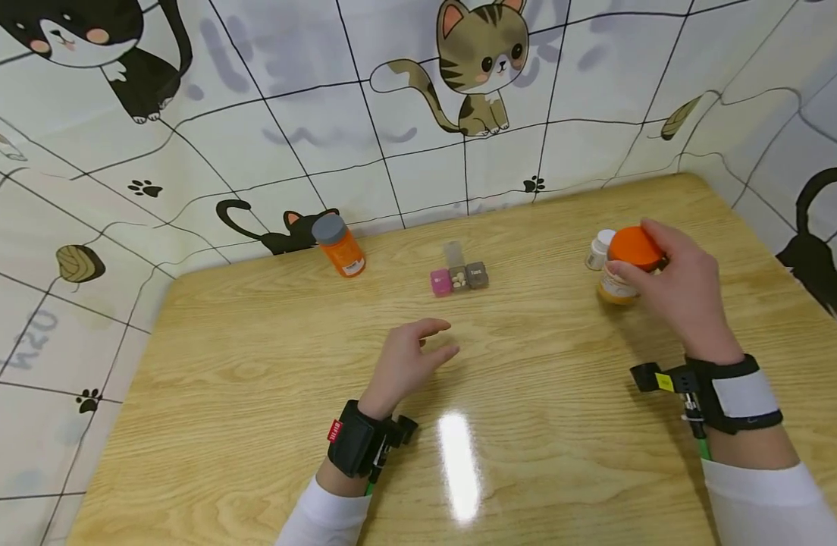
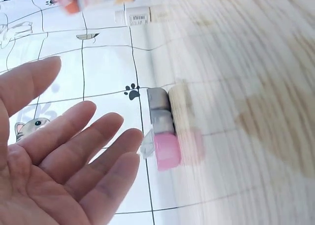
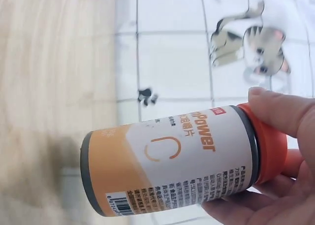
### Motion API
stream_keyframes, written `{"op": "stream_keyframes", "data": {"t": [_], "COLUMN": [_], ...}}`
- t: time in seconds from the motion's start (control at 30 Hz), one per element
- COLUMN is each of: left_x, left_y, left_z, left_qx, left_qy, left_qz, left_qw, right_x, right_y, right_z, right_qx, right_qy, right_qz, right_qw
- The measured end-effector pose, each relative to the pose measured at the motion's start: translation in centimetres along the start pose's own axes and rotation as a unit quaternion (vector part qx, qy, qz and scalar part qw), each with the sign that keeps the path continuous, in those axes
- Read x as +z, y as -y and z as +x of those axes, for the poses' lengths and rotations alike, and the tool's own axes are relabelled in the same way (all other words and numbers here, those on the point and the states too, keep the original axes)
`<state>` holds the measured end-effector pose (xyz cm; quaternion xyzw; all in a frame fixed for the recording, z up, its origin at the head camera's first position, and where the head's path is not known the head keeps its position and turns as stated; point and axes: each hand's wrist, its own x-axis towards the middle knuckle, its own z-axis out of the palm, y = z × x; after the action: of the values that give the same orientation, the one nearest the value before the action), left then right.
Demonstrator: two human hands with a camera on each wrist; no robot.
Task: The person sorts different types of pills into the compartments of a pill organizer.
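The right hand holds a big bottle, with the thumb on 1 side of its orange lid and fingers curled around the other. The lid looks wide and easy to hold, and gripping up there leaves most of the label in sight. The big bottle is at the right part of the table; I cannot tell if its bottom touches the wood. The left hand holds nothing. Its thumb and fingers are spread apart, and it hangs over the middle of the table, so maybe it is just free and waiting. Past its fingertips is a small pill box with 3 parts in a row: 1 pink, 1 see-through and 1 gray. The middle part has its clear lid up, so the pale pills inside show. A little white bottle is just beside the big bottle, on its far left side. Farther left, near the back edge, an orange bottle with a gray cap stands well apart, perhaps to keep it out of the way. Behind it all is a white wall cover with cartoon cats.
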<state>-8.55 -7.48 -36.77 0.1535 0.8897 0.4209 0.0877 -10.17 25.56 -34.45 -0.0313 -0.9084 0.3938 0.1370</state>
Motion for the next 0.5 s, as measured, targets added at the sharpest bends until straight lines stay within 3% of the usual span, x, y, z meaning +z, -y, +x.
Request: {"op": "stream_keyframes", "data": {"t": [0.2, 0.5], "left_x": [0.0, -0.4], "left_y": [0.0, 0.5], "left_z": [-0.2, 0.4], "left_qx": [-0.008, -0.023], "left_qy": [-0.005, -0.023], "left_qz": [-0.006, 0.017], "left_qw": [0.9999, 0.9993], "right_x": [-0.4, 0.0], "right_y": [-2.0, -2.1], "right_z": [0.3, 0.6], "right_qx": [0.054, 0.029], "right_qy": [0.019, 0.026], "right_qz": [-0.011, -0.033], "right_qw": [0.9983, 0.9987]}}
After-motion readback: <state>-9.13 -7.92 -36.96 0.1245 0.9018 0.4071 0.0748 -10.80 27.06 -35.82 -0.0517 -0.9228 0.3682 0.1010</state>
